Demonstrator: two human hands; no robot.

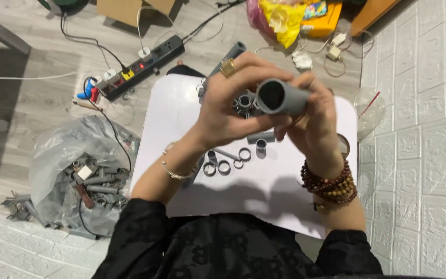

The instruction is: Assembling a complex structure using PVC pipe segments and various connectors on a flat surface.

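Both hands hold a short grey pipe (283, 97) above the white bench (264, 191), its long axis running left-right, dark open mouth facing the camera. Left hand (228, 106) and right hand (313, 121) fingers curl closed around it.

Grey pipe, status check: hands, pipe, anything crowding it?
Left hand and right hand both grip the grey pipe, open end facing camera. Cut rings scattered on the white table below. Nothing blocking.

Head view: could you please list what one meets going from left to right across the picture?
Bag of pipe offcuts → power strip → left hand → grey pipe → right hand → white brick-pattern wall.
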